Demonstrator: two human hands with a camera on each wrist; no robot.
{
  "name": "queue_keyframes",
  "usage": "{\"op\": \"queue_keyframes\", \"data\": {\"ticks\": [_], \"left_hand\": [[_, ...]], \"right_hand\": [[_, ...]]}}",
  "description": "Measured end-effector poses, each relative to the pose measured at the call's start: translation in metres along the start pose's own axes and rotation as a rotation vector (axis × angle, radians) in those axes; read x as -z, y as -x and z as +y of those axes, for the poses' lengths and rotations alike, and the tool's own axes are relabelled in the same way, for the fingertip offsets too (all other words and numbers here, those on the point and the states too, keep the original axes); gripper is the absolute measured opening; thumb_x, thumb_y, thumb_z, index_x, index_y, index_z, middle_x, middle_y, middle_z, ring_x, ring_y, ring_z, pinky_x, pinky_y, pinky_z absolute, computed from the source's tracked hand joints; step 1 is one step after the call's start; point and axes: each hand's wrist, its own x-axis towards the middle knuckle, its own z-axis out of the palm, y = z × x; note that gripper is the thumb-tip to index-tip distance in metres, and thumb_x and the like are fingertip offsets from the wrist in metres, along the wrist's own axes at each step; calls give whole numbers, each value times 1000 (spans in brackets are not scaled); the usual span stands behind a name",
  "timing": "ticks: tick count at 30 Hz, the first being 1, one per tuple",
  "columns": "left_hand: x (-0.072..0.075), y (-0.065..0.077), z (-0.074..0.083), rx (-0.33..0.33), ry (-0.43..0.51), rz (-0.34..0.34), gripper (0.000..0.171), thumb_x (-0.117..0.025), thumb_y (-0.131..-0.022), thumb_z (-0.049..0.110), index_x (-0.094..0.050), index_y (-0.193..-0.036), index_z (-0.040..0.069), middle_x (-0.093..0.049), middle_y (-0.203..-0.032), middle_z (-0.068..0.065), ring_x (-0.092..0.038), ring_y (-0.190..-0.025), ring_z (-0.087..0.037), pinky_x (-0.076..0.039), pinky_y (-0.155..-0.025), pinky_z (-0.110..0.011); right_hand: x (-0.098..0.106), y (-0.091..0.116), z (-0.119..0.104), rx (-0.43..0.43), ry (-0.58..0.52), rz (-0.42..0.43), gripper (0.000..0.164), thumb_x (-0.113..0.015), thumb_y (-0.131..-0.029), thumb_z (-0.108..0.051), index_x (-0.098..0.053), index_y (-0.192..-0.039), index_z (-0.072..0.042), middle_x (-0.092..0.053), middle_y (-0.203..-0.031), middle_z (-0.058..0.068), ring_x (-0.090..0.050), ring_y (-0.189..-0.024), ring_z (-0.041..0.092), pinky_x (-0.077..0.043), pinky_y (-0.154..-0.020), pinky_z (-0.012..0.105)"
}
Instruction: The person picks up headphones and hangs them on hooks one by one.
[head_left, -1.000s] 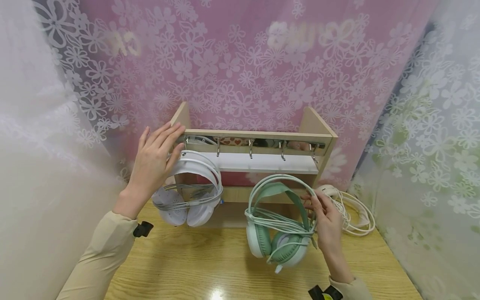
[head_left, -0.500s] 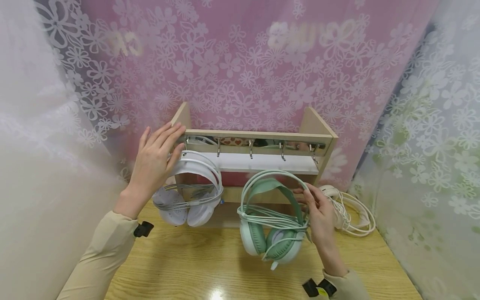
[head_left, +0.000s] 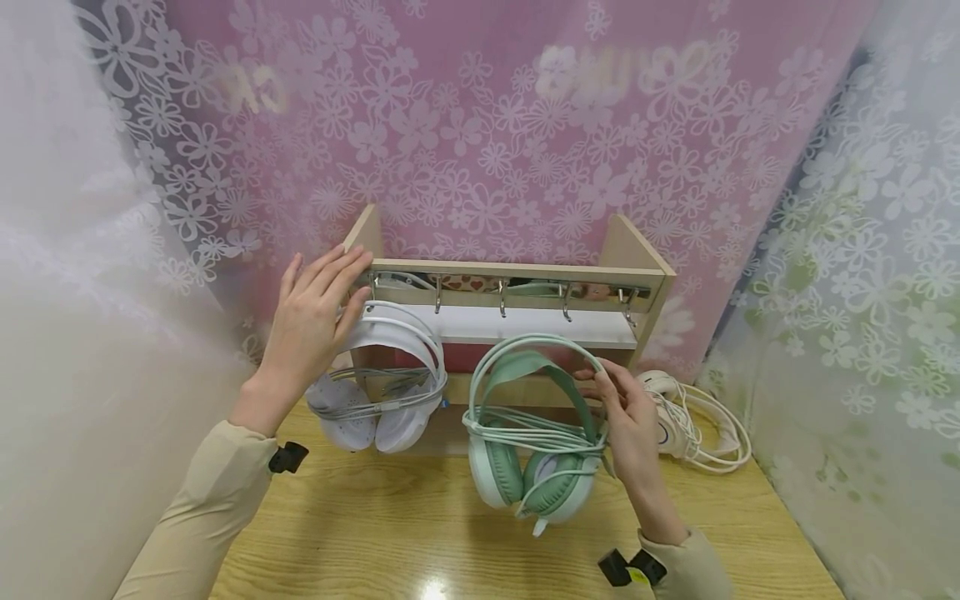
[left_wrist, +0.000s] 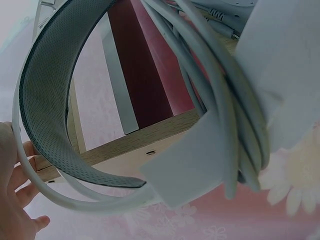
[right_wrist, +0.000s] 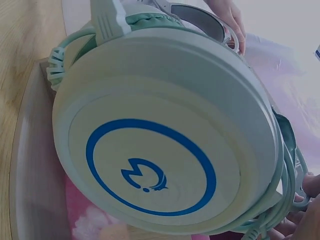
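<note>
Green-and-white headphones (head_left: 504,475), their cable wound round the band, are held up in front of the wooden rack (head_left: 517,268) by my right hand (head_left: 632,425), which grips the right side of the headband. The right wrist view is filled by one white ear cup (right_wrist: 150,165) with a blue ring. My left hand (head_left: 311,321) rests with fingers extended on the rack's top left corner. Just below it, white headphones (head_left: 408,425) with a grey wound cable hang at the leftmost hook; their mesh-lined band (left_wrist: 47,95) shows in the left wrist view.
Several metal hooks (head_left: 502,298) run along the rack's front rail, above a white shelf (head_left: 480,323). Cream headphones (head_left: 727,425) lie on the wooden table (head_left: 360,533) to the right. Flower-patterned curtains (head_left: 480,125) enclose the back and sides.
My right hand has carried the green headphones left and slightly up, toward the middle of the rack. More of the cream headphones shows. The left hand has stayed in place.
</note>
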Motion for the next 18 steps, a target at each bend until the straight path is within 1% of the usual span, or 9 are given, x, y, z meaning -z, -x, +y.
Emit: {"op": "queue_keyframes", "data": {"ticks": [4, 11, 15, 18], "left_hand": [[0, 0, 0, 1, -2, -2, 44, -60, -103, 24, -56, -145, 11, -54, -150, -8, -44, -142, -30, -13, -123, -57], [0, 0, 0, 2, 0, 1, 44, -60, -102, 23, -56, -145, 10, -55, -149, -8, -45, -142, -30, -14, -123, -58], [1, 0, 1, 0, 0, 2, 44, -60, -102, 23, -56, -145, 10, -55, -149, -9, -45, -142, -31, -14, -123, -58], [1, 0, 1, 1, 1, 1, 44, -60, -103, 23, -56, -145, 10, -55, -149, -8, -44, -142, -30, -13, -123, -57]], "right_hand": [[-2, 0, -3, 3, 3, -8, 35, -48, -108, -21, -61, -133, 0, -72, -106, -4, -71, -92, 7, -59, -76, 25], [-8, -3, -10, 19, -18, -29, 34, -49, -108, -20, -62, -132, 0, -72, -109, 6, -72, -93, 9, -61, -77, 28], [-11, -5, -16, 28, -19, -40, 35, -49, -108, -21, -61, -133, 1, -72, -110, 8, -72, -94, 9, -60, -76, 27], [-13, -7, -20, 35, -16, -44, 35, -49, -108, -20, -61, -132, 2, -71, -112, 13, -72, -93, 8, -60, -75, 26]]}}
